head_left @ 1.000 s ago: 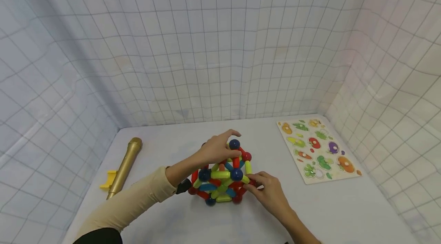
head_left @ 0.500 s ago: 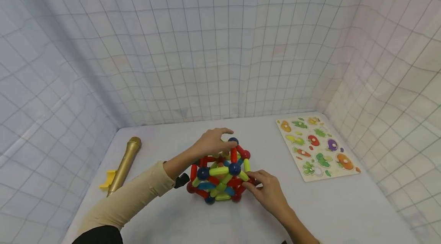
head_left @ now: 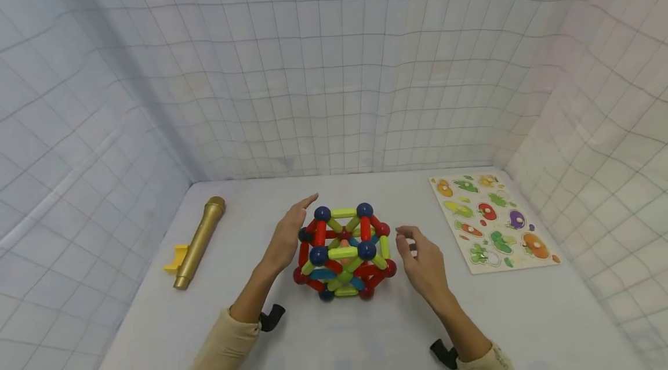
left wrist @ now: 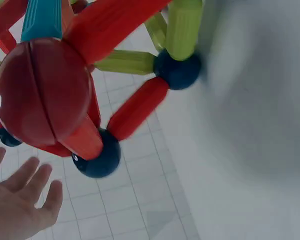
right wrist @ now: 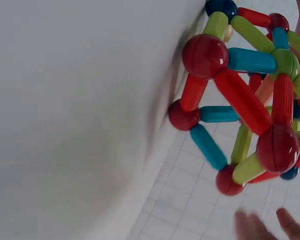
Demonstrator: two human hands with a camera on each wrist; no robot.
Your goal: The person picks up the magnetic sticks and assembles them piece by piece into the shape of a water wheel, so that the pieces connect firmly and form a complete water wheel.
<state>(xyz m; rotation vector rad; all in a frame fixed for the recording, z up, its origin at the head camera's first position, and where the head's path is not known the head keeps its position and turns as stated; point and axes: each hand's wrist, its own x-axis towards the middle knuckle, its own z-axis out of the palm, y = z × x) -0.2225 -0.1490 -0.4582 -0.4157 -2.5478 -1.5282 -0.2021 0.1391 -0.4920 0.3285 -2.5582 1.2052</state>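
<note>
A frame of magnetic sticks and balls [head_left: 342,253] in red, yellow-green and blue stands upright mid-table. To its left is my left hand [head_left: 286,238], fingers extended beside the frame; in the left wrist view the fingers [left wrist: 29,183] are spread apart near a large red ball [left wrist: 42,90]. On the other side, my right hand [head_left: 424,258] hovers off the frame with loosely bent fingers and nothing in them. The right wrist view catches blurred fingertips [right wrist: 250,227] below the red balls [right wrist: 277,149], apart from them.
At the left lies a gold toy microphone [head_left: 200,241] against a yellow piece [head_left: 178,257]. A vegetable puzzle board [head_left: 493,225] lies at the right. Gridded white cloth walls [head_left: 334,86] enclose the back and sides of the white table [head_left: 339,335].
My left hand has left the top of the frame and moved down to its left side. My right hand has let go of the lower right part and drawn away. The frame stands unsupported.
</note>
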